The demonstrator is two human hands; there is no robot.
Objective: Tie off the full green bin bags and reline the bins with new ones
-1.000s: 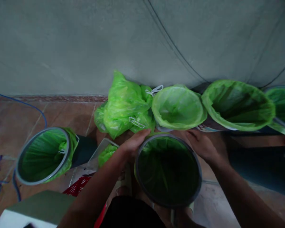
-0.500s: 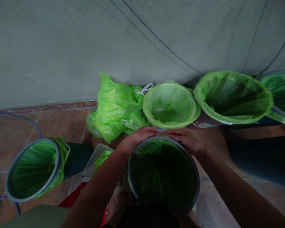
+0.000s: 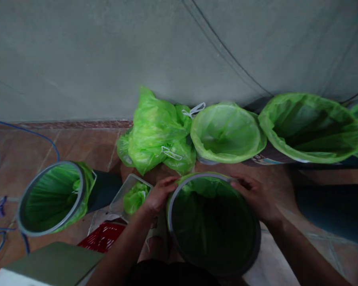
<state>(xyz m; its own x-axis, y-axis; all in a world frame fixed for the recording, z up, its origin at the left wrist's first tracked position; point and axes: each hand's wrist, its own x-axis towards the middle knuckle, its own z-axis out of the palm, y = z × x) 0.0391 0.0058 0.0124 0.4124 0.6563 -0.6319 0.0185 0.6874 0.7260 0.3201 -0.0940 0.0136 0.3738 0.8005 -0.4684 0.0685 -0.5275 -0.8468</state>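
Head view: left hand (image 3: 161, 195) and right hand (image 3: 254, 195) are holding a bin (image 3: 255, 242), its bag (image 3: 204, 194) already lining it, neither letting go yet, bagged bins (image 3: 228, 137) standing beyond their grip.

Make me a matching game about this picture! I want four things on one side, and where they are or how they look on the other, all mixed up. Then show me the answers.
Things:
1. Slotted basket
2. Left hand
3. Clear plastic tub
4. Stuffed plastic bags

Places and looks:
A. Has crumpled green plastic inside
B. Piled on the floor by the grey wall
C. Bright red
D. At the grey rim of a lined bin

Right pairs: 1-C, 2-D, 3-A, 4-B
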